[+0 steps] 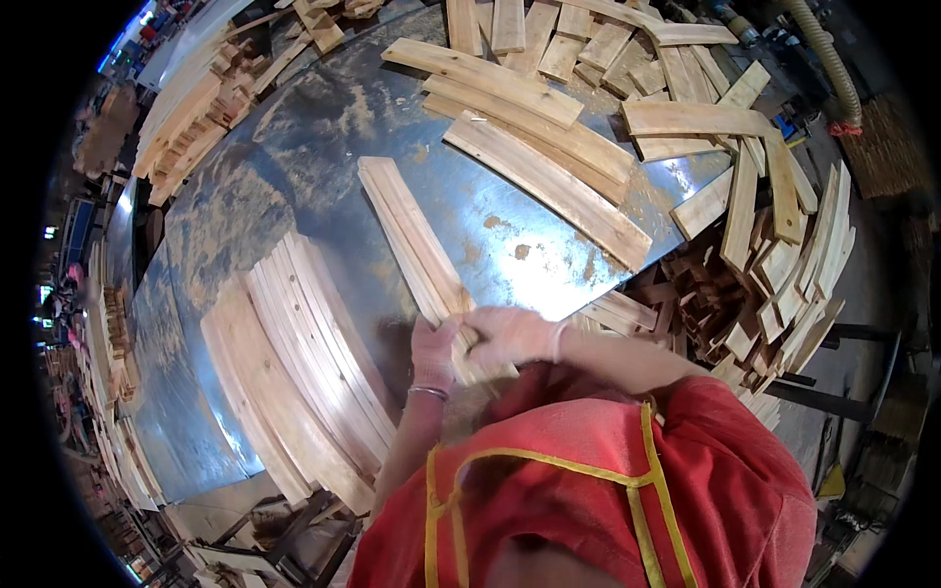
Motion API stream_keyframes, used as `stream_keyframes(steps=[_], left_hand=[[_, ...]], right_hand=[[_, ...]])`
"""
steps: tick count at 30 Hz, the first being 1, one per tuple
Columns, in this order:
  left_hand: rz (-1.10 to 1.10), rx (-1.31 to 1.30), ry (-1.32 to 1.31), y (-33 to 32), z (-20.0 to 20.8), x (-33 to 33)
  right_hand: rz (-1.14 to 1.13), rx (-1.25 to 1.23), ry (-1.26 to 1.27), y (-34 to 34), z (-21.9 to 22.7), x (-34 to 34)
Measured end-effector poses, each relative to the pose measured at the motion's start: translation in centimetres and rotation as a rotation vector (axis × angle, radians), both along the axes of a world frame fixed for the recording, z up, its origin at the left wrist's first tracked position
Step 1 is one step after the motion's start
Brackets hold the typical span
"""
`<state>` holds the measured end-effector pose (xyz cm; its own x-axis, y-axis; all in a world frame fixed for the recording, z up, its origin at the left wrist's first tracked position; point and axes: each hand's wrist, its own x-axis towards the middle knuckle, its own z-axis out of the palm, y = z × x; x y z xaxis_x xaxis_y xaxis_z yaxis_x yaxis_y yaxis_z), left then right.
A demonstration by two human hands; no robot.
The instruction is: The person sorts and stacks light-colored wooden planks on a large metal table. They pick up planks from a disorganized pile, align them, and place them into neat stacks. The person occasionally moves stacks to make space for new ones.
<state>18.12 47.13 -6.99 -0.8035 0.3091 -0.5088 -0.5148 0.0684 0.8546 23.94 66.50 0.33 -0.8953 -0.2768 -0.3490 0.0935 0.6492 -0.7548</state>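
Gripping pale boards (418, 235) mid-frame, the left hand (433, 355) and right hand (512, 333) both curl around the near end. I'd line the edges up and squeeze tight.

So the grip is at the near edge of the table (421, 147), left hand (434, 351) right beside right hand (512, 333), with the held wood (417, 240) running forward from them over the tabletop. Left of the grip there's a row of boards (309, 353) lying side by side on the table. Ahead and to the right, one lone board (549, 191) lies slantwise, with a couple of overlapping boards (485, 80) just behind it and a jumbled heap (608, 44) further back. Right of the grip, past the table edge, sits a big woodpile (804, 265). Far ahead-left is another stack (191, 113).
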Motion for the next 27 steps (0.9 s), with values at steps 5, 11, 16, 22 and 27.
stream_keyframes(steps=[5,11,16,22,27], left_hand=[[-0.053,-0.345,0.119,-6.6,0.7,-1.3],[-0.082,-0.803,0.417,-7.8,4.3,1.2],[-0.188,-0.964,0.278,-4.8,6.9,-0.1],[-0.181,-1.005,0.27,-4.7,5.2,0.0],[-0.178,-1.095,0.183,-4.3,5.1,0.0]], right_hand=[[-0.585,0.777,0.162,17.1,0.3,1.9],[-0.794,0.282,-0.077,15.0,-1.4,7.0],[-0.908,-0.898,-0.156,7.2,-4.6,6.1],[-0.679,-0.054,0.495,23.3,9.2,-20.8],[-0.865,-0.18,0.493,31.0,12.5,-34.5]])
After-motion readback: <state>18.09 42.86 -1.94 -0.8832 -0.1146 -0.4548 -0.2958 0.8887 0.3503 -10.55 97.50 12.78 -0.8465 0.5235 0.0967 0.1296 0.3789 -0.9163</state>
